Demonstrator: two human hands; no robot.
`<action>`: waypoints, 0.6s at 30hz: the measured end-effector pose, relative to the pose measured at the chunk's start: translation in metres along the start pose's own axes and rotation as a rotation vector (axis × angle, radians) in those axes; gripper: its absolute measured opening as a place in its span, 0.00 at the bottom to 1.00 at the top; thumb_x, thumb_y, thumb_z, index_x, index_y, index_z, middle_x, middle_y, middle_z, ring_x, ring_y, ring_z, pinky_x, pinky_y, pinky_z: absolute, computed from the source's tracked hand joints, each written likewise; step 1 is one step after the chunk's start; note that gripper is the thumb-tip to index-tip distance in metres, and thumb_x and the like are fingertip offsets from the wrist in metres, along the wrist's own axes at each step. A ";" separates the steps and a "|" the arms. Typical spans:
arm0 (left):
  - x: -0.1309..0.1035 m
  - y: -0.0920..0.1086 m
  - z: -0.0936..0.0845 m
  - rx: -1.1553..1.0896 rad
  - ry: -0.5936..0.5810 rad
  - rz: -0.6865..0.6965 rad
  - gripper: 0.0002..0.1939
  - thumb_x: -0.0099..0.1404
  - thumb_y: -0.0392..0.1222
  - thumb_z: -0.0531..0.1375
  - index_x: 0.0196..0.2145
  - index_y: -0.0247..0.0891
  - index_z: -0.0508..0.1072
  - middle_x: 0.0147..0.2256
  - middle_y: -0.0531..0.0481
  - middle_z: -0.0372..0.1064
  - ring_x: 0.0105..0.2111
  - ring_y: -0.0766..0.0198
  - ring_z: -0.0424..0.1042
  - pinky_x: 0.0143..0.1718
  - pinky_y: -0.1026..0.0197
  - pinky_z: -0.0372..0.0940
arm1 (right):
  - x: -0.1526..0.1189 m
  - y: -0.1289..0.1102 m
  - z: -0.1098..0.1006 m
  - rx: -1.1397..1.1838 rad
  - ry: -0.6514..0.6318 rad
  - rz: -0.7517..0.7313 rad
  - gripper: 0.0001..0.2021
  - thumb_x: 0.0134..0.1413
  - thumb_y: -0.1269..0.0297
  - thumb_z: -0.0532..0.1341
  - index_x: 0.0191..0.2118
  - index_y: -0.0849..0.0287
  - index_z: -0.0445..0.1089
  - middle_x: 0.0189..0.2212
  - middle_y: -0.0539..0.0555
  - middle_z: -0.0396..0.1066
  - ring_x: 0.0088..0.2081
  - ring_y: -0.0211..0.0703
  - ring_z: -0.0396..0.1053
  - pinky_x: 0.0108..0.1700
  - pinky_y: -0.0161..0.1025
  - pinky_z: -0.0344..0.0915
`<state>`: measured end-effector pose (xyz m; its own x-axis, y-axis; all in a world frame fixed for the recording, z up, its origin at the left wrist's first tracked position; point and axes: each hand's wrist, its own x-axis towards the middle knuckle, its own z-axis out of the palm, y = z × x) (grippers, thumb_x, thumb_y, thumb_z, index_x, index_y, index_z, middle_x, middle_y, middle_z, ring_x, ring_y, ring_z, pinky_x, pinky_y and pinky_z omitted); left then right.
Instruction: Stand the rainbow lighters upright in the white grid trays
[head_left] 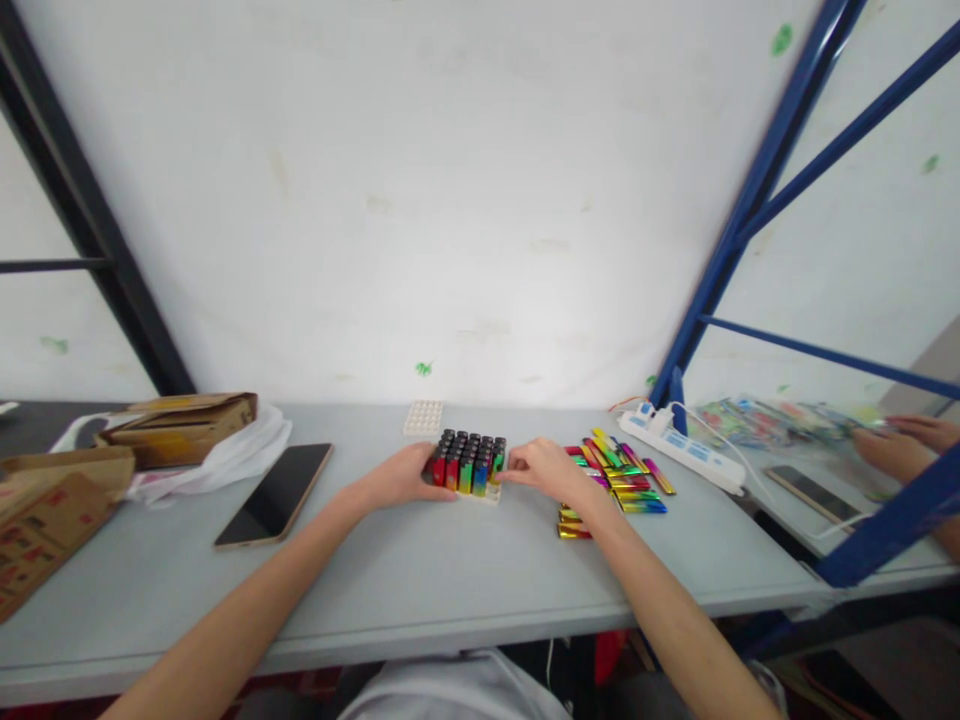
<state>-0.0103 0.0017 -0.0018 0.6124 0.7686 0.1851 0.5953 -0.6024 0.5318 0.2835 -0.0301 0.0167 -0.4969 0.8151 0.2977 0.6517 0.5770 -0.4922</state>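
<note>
Several upright, shiny coloured tubes with black tops, which look like lighters (466, 470), stand packed in rows in a white tray (493, 493) on the table. My left hand (409, 475) grips the left side of this block, its thumb along the front lower edge. At the front right corner, my right hand (541, 468) pinches a green-yellow lighter (497, 466); the fingers partly hide it. To the right of that hand lies a loose pile of shiny metallic-coloured pieces (626, 480), partly covered by my wrist. Behind the block, a second white tray (424, 418) with a grid of holes lies flat.
A phone (276, 495), cardboard boxes (184, 425) and a white plastic bag (255, 445) are on the left. A white power strip (682, 450) and blue frame (739, 230) stand right. Beyond the frame are another person's hands (896, 445) and another phone (814, 495).
</note>
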 end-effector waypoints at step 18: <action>0.002 -0.004 -0.001 0.054 -0.026 -0.034 0.32 0.53 0.65 0.68 0.45 0.37 0.74 0.45 0.43 0.75 0.45 0.46 0.73 0.48 0.52 0.67 | -0.004 0.108 -0.069 -0.105 -0.227 0.324 0.07 0.46 0.68 0.67 0.34 0.57 0.81 0.32 0.54 0.80 0.37 0.49 0.75 0.43 0.41 0.68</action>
<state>-0.0121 0.0057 -0.0031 0.6042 0.7835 0.1455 0.6427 -0.5870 0.4922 0.3953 0.0330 0.0187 -0.3627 0.9304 -0.0532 0.8442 0.3039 -0.4415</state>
